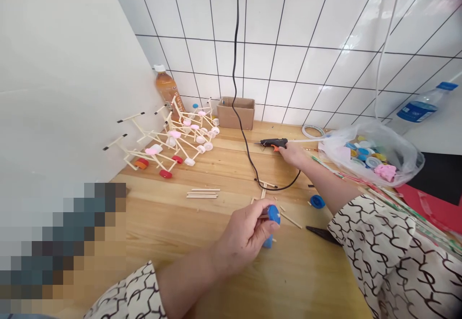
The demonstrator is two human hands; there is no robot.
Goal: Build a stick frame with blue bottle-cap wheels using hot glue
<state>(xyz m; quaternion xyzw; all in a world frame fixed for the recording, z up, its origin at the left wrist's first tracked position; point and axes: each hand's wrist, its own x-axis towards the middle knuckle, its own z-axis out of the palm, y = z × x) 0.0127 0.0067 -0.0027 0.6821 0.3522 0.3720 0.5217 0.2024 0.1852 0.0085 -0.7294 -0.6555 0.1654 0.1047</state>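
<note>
My left hand (245,235) is low in the middle, its fingers pinched round a blue bottle cap (273,213); a second blue piece shows just under the fingers. My right hand (294,154) reaches far forward and grips the handle of a black hot glue gun (271,142) lying on the wooden table (202,223). The gun's black cord (249,155) runs up the tiled wall. Thin wooden sticks (203,193) lie on the table ahead of my left hand.
A frame of sticks and caps (173,138) leans at the back left by an orange drink bottle (166,88). Also there: a small cardboard box (236,112), a clear bag of caps (371,155), a loose blue cap (317,201), scissors (321,233), a tape roll (313,130), a water bottle (420,107).
</note>
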